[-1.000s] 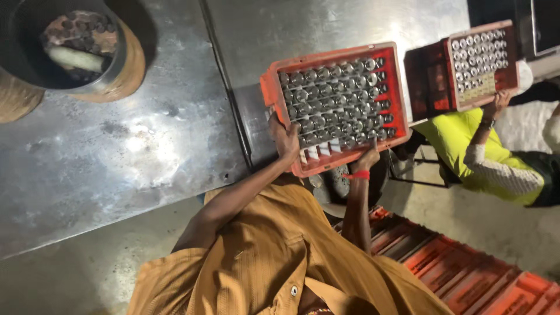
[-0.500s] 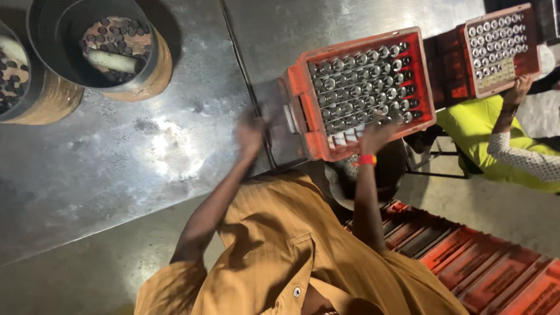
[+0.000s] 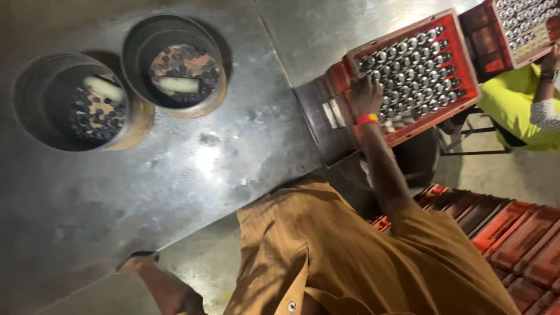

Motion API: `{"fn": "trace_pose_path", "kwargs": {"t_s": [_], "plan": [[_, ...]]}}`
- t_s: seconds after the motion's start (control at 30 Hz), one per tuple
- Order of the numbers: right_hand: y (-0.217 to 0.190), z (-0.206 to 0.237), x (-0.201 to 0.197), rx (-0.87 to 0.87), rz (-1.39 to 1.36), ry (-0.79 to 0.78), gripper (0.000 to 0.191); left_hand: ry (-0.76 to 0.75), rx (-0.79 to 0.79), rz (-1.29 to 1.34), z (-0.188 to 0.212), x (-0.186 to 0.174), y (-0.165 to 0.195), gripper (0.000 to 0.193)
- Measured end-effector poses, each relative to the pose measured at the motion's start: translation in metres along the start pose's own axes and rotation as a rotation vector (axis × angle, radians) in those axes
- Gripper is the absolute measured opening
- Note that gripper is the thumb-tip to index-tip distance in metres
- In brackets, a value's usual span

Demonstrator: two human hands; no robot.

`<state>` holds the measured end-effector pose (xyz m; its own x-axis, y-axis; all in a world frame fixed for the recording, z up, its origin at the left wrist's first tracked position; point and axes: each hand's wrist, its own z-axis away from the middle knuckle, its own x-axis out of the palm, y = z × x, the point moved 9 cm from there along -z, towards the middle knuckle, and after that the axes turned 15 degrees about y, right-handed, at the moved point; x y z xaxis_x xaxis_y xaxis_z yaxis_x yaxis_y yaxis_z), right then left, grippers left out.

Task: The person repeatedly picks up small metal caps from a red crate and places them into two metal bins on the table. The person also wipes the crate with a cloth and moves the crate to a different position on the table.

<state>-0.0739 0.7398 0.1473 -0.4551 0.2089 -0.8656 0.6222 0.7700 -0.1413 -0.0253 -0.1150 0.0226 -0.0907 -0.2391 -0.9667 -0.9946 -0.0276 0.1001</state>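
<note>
A red plastic crate (image 3: 452, 32) full of capped bottles (image 3: 417, 70) lies on the right end of a steel table (image 3: 204, 169). My right hand (image 3: 364, 96), with an orange wristband, lies on the bottle tops at the crate's near left corner and grips it there. My left hand (image 3: 137, 261) is low at the left, its fingers curled over the table's front edge. My brown shirt fills the bottom middle of the view.
Two round bins (image 3: 76, 108) (image 3: 175, 64) holding bottle caps sit sunk in the table at the upper left. A second red crate (image 3: 525, 26) stands at the top right, with another person's hand (image 3: 551, 58) and yellow-green garment beside it. Stacked red crates (image 3: 513, 233) lie at the lower right.
My left hand has come off the crate and dropped to the table's front edge. My right hand stays on the crate. The view has swung, bringing both bins into sight.
</note>
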Motion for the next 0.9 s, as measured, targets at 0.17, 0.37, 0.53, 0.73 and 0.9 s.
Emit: {"fn": "trace_pose_path", "kwargs": {"t_s": [0.17,0.37,0.53,0.73,0.9], "plan": [[0.007,-0.006,0.001,0.081,0.086,-0.015,0.031,-0.047,-0.174,-0.185,-0.003,0.040,0.007,0.061],[0.014,-0.012,0.010,0.152,0.230,-0.172,0.046,-0.077,-0.183,-0.164,-0.001,0.054,0.017,0.050],[0.027,-0.014,0.021,0.221,0.266,-0.178,0.040,-0.300,-0.012,-0.028,0.018,0.076,0.035,0.051],[0.046,-0.018,0.034,0.205,0.309,-0.162,0.029,-0.550,0.175,0.111,0.047,0.114,0.048,0.053],[0.062,-0.035,0.032,0.167,0.293,-0.147,0.029,-0.663,0.275,0.150,0.072,0.139,0.053,0.054]]}}
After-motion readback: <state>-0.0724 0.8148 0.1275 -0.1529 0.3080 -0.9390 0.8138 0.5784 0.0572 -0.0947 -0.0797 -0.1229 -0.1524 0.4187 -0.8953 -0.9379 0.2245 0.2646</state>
